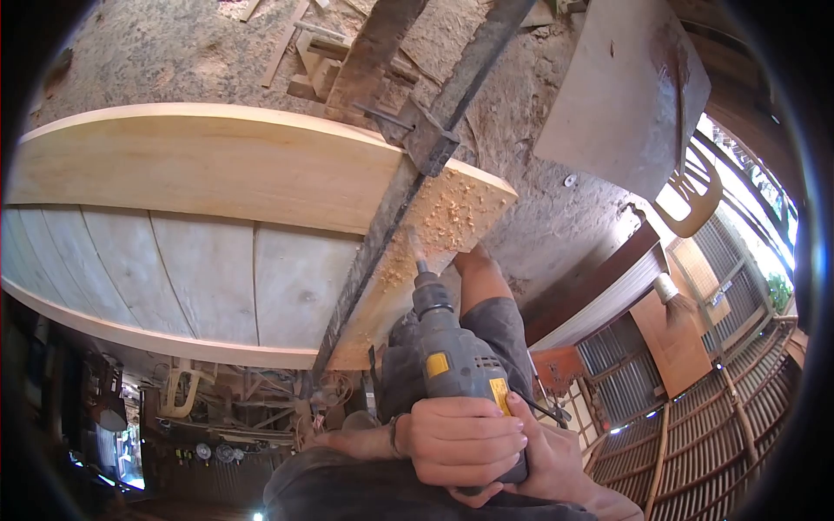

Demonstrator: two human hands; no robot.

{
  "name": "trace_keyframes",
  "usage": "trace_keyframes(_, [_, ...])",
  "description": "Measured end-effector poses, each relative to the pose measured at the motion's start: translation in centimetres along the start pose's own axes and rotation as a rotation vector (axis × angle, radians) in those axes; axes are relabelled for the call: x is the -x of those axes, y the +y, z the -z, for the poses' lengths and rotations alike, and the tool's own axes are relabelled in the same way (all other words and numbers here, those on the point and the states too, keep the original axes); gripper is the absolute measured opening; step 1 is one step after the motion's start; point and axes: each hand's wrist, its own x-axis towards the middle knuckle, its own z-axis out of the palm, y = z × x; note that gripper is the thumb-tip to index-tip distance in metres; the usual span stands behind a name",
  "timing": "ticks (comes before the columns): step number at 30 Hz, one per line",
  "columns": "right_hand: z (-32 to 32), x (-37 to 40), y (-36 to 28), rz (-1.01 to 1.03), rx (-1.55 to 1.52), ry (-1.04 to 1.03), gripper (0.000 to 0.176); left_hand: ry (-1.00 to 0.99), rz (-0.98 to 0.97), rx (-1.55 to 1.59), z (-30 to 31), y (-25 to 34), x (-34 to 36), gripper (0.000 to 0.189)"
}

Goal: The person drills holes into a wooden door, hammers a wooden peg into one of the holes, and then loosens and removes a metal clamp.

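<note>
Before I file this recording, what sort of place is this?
Most likely a woodworking shop: a power drill is held to a wooden panel, a bar clamp crosses it, and wood shavings are scattered near its end.

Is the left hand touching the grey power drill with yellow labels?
Touching: the head view shows the left hand wrapped over the rear of the grey drill, no gap visible.
</note>
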Motion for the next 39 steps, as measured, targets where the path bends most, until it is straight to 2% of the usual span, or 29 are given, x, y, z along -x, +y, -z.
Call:
trace_keyframes(10, [0.7, -0.5, -0.5, 0.002, 0.059, 0.003, 0.105, -0.117, 0.026, 0.016, 1.9, -0.1, -2.8, 0.017])
trace_keyframes(15, [0.9, -0.6, -0.6, 0.010, 0.056, -0.002, 0.106, -0.081, -0.026, -0.010, 1.1, -0.4, -1.1, 0.017])
trace_keyframes(31, [1.5, -1.4, -0.2, 0.047, 0.103, -0.020, 0.101, -0.120, 0.059, -0.017, 2.3, -0.4, -2.7, 0.018])
trace_keyframes(34, [1.7, -1.7, -0.3, 0.038, 0.124, -0.038, 0.100, -0.052, -0.013, -0.047, 1.4, -0.9, -1.6, 0.017])
trace_keyframes(39, [1.5, -1.9, 0.0, 0.049, 0.126, -0.017, 0.099, -0.068, 0.037, -0.017, 2.1, -1.0, -2.6, 0.017])
